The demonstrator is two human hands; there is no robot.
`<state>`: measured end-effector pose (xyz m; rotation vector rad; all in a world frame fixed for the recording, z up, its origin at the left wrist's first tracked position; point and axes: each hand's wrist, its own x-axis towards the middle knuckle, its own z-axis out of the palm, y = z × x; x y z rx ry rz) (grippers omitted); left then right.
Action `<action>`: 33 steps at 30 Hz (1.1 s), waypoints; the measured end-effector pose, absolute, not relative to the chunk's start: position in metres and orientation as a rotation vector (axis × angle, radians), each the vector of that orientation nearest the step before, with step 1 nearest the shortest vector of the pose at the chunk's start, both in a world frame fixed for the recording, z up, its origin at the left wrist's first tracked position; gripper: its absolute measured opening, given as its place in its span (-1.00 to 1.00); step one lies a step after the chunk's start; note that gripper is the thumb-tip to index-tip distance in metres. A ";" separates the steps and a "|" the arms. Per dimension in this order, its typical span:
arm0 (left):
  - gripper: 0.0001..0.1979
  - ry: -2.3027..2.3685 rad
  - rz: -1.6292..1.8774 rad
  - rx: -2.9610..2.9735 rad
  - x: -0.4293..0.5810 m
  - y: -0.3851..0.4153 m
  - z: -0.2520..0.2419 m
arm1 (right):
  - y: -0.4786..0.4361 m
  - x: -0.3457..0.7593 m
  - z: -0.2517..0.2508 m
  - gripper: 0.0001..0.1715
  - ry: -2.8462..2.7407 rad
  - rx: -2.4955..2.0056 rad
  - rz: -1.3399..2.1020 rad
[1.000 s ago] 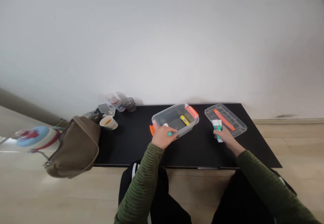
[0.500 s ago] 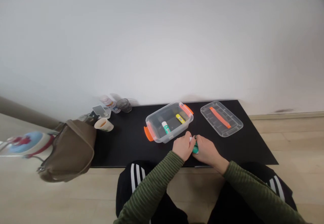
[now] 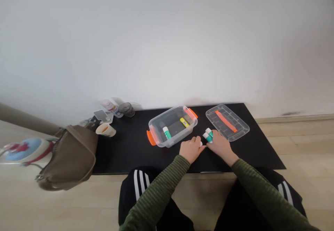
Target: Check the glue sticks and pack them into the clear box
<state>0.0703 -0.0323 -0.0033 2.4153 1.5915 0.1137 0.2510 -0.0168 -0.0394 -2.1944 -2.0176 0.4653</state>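
Note:
My right hand (image 3: pixel 220 146) is closed on two green glue sticks (image 3: pixel 208 136) with white caps, over the front of the black table (image 3: pixel 127 154). Close to its left, my left hand (image 3: pixel 190 149) is closed round a small white-ended item (image 3: pixel 200 144), mostly hidden by the fingers. Just behind my hands stands an open clear box (image 3: pixel 171 142) with orange latches. Inside it, a green glue stick (image 3: pixel 166 133) lies at the left and a yellow stick (image 3: pixel 184 122) at the right.
A clear lid (image 3: pixel 242 128) with an orange handle lies right of the box. At the left stand a paper cup (image 3: pixel 105 130), a phone (image 3: pixel 102 115), a bottle (image 3: pixel 112 108) and a dark glass (image 3: pixel 127 109). A brown bag (image 3: pixel 71 158) is at the left edge.
My hands have moved slightly apart. The right hand has turned and shifted right, and two white-capped glue sticks now show in it.

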 end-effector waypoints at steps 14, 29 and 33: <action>-0.47 1.525 0.350 2.405 0.080 -0.008 -0.057 | -0.011 0.255 -0.060 -0.51 -2.056 -2.061 0.112; -0.72 1.623 1.089 2.362 0.024 -0.045 0.029 | 0.004 0.204 0.032 -0.63 -1.991 -1.299 0.164; -0.55 2.103 1.335 1.754 -0.051 -0.010 0.042 | 0.060 0.147 0.053 -0.60 -2.440 -1.504 0.417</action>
